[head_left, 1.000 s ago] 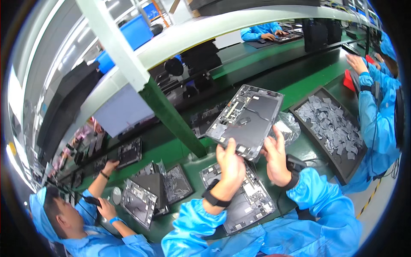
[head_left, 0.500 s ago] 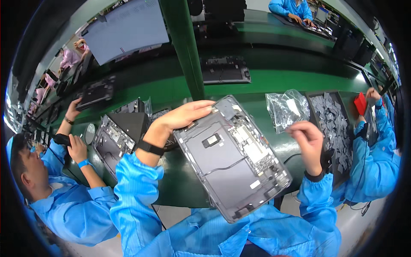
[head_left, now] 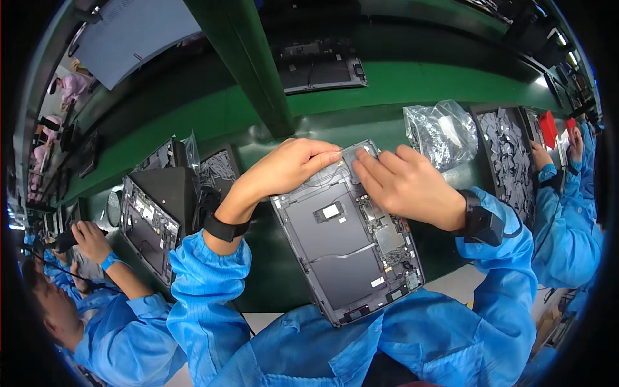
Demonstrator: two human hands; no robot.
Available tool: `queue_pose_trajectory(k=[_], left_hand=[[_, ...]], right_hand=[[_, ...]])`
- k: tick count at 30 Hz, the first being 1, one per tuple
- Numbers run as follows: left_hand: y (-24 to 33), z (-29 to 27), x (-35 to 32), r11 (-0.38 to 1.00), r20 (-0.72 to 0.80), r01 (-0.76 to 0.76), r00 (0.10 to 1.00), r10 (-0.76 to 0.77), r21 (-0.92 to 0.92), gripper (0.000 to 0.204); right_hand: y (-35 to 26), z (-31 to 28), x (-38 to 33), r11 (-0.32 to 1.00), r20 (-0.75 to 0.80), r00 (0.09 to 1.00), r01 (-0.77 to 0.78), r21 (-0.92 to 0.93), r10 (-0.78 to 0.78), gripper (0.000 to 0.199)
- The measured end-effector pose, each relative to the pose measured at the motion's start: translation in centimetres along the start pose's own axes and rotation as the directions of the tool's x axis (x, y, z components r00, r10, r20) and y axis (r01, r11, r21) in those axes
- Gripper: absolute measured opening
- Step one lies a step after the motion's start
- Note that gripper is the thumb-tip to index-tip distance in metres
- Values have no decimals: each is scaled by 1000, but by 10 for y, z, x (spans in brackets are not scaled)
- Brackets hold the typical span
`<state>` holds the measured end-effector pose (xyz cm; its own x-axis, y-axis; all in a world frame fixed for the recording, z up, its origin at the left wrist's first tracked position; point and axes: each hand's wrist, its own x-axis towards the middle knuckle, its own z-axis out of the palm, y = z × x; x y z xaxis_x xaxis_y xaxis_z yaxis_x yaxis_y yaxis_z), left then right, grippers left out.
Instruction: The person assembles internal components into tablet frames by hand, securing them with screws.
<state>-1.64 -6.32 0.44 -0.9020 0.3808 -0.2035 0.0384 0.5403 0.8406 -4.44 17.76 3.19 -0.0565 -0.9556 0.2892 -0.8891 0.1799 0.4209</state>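
Head view: since the earlier frame, swinging right hand (head_left: 412, 190) from near the clear bag (head_left: 442, 135) at 2 o'clock onto the open chassis (head_left: 338, 235), 12 o'clock corner. Bunching fingertips narrow; can't tell if pinching anything. Gripping the 11 o'clock edge with left hand (head_left: 293, 168), holding it just off frame centre toward 5. Possibly risking tipping by pressing off-centre, or scuffing circuit board (head_left: 390, 238) at 3 by dragging knuckles.

Left hand (head_left: 293, 166) just beside curled right hand (head_left: 409, 184)
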Motion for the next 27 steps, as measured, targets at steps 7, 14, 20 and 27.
queue_pose_trajectory(k=[7, 14, 20, 27], left_hand=[[-4, 4, -6, 949, -245, -182, 938, 246, 256, 17], [9, 16, -30, 969, -523, -30, 837, 159, 247, 16], [-6, 34, -103, 879, -749, 385, 661, -50, 281, 12], [-59, 49, -132, 761, -819, 567, 567, -84, 315, 17]], right_hand=[[-15, -3, -17, 995, -172, 984, -18, 95, 34, 17], [-38, -13, -41, 948, -98, 994, -4, 318, 37, 22], [8, 24, -73, 825, -63, 902, -362, 434, 428, 16], [42, 80, -94, 697, 80, 765, -621, 359, 639, 11]])
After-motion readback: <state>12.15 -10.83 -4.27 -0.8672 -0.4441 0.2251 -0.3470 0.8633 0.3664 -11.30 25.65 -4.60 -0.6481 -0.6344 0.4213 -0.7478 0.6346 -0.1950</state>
